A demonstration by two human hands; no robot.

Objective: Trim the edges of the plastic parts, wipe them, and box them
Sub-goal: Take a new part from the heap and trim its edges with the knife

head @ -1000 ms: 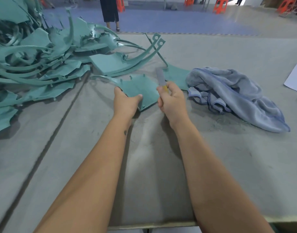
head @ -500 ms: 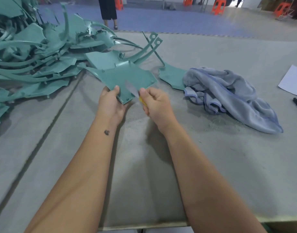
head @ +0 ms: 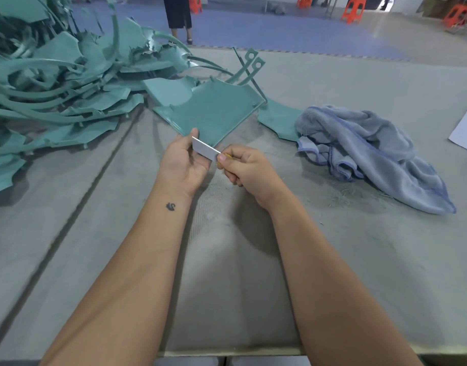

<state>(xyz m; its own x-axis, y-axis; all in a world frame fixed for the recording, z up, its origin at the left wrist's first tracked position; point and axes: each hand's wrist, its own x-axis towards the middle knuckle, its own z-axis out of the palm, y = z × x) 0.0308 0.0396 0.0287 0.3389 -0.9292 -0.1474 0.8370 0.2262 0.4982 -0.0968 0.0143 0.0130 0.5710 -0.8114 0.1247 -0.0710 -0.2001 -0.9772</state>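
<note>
A flat teal plastic part [head: 214, 109] is held up over the grey table by my left hand [head: 183, 161], which grips its near corner with the thumb on top. My right hand [head: 244, 169] grips a knife by its yellow handle. The bare blade [head: 204, 149] points left and lies along the part's near edge, just above my left palm. A crumpled blue-grey cloth [head: 369, 151] lies on the table to the right of my hands.
A large heap of teal plastic parts [head: 55, 93] fills the table's left and back. Another teal part [head: 276, 121] lies half under the cloth. White paper [head: 464, 130] sits at the right edge. A person [head: 178, 14] stands beyond the table, among orange stools.
My left hand has lifted and turned the teal part, palm now facing up. The blade has swung from pointing away to pointing left along the part's near edge.
</note>
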